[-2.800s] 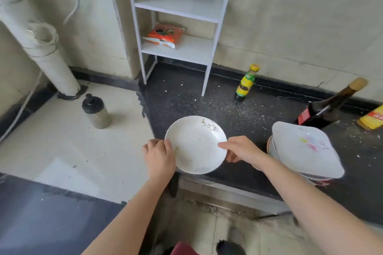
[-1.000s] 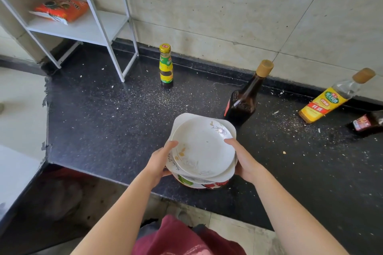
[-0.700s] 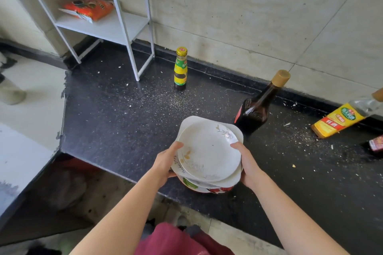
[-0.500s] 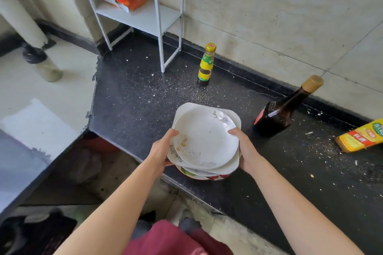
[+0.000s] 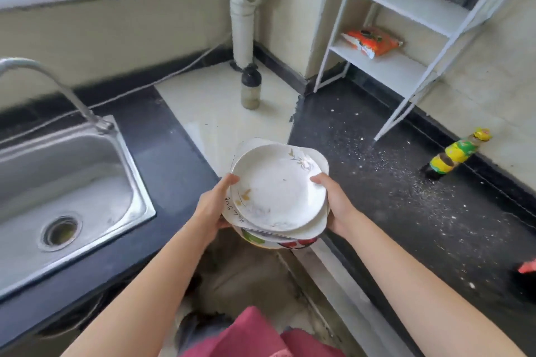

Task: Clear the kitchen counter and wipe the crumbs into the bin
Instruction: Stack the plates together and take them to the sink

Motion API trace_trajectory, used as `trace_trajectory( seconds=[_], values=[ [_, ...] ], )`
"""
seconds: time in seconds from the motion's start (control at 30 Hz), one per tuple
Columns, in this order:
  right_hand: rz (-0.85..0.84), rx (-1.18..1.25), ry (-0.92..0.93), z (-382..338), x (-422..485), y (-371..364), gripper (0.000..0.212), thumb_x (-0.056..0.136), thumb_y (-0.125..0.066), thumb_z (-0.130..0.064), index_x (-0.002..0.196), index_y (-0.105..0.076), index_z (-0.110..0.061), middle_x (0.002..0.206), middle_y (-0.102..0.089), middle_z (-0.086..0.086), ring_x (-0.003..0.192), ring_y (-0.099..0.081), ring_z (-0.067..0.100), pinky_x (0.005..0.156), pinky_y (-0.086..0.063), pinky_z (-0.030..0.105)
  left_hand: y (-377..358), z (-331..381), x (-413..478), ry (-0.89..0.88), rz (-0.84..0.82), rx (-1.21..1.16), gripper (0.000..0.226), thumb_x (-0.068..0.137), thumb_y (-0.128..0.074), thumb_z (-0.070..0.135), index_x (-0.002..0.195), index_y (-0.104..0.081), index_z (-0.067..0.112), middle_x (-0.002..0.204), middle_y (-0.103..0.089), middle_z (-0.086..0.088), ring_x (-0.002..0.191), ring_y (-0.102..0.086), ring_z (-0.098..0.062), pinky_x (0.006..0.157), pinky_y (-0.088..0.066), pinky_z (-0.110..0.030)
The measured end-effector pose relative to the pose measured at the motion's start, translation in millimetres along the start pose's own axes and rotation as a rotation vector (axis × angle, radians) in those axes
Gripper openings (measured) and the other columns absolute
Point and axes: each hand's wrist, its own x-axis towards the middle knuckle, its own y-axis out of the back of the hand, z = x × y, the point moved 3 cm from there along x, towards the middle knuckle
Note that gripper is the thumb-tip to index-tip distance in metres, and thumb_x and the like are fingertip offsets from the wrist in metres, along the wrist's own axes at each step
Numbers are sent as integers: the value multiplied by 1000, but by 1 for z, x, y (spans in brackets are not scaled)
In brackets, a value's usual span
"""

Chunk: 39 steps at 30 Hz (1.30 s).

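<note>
Spreading across the right of the frame, the black counter (image 5: 406, 206) is strewn with crumbs (image 5: 385, 159), and a steel sink (image 5: 72, 182) sits at left. One stack of dishes (image 5: 278, 191), a round plate over a squarish one and a patterned bowl, hangs at centre frame off the counter, clasped by the left hand (image 5: 213, 206) and right hand (image 5: 336, 206). One yellow-capped bottle (image 5: 455, 153) stands at right, one orange packet (image 5: 371, 41) on the white rack (image 5: 406, 9).

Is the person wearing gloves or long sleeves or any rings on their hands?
No. The left hand and the right hand are bare, with no gloves, and I see no rings or watch. Both forearms are uncovered right down to the picture's bottom edge, so no sleeves show.
</note>
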Motion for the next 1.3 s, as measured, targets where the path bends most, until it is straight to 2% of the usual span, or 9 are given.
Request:
trace_trajectory(
  seconds=[0.13,0.27,0.43,0.53,0.67,0.8,0.93,1.1,1.3],
  values=[
    [-68,-48,-32,-9,31,-119,51,63,-61,-47,103,-69,-17,106,-71,11,105,-63,33,101,-43,44,112,38,21,-21,42,-21,52,50,-67,50,88,-71,15,83,-75,-10,76,-71,-29,68,-59,-41],
    [-190,-57,-50,-12,54,-214,29,66,-59,-41,83,-74,-22,98,-71,12,92,-65,29,95,-42,42,199,59,32,-32,97,-32,50,56,-65,51,88,-72,14,82,-75,-8,80,-71,-29,81,-56,-44],
    [-293,-142,-108,-11,77,-323,33,69,-58,-39,91,-73,-21,104,-72,13,100,-66,32,102,-41,48,304,67,44,-25,207,-109,48,56,-64,52,83,-73,14,80,-75,-10,76,-70,-31,71,-55,-40],
    [-329,-227,-166,-5,90,-378,49,67,-59,-38,107,-68,-12,110,-69,18,106,-63,36,102,-41,48,355,61,51,5,221,-167,48,56,-63,54,84,-74,16,88,-74,-14,78,-69,-31,67,-53,-37],
    [-352,-302,-269,11,111,-442,57,67,-60,-32,115,-62,-2,116,-65,23,103,-63,36,94,-46,43,412,45,67,54,281,-272,60,58,-62,52,103,-68,12,97,-73,-16,91,-68,-38,78,-54,-46],
    [-330,-365,-342,31,130,-489,49,58,-58,-27,102,-63,-7,100,-68,17,94,-63,35,89,-45,39,447,26,90,93,324,-344,46,72,-58,44,102,-68,11,96,-73,-16,89,-69,-34,78,-54,-44],
    [-294,-351,-399,51,155,-516,47,50,-53,-19,95,-62,-9,92,-66,16,86,-60,32,87,-45,41,462,9,118,143,314,-412,48,64,-57,42,100,-66,11,100,-71,-17,93,-67,-36,88,-50,-52],
    [-217,-361,-469,77,182,-528,48,51,-50,-14,97,-62,-7,92,-64,16,83,-59,32,78,-46,36,470,-21,151,225,261,-580,37,73,-50,28,101,-68,12,100,-72,-16,87,-70,-34,70,-56,-44],
    [-183,-369,-516,86,203,-530,46,46,-50,-13,89,-63,-7,84,-62,11,76,-57,30,72,-44,32,471,-40,175,259,205,-632,31,63,-54,27,84,-76,20,102,-72,-14,90,-69,-34,86,-52,-51]
  ],
)
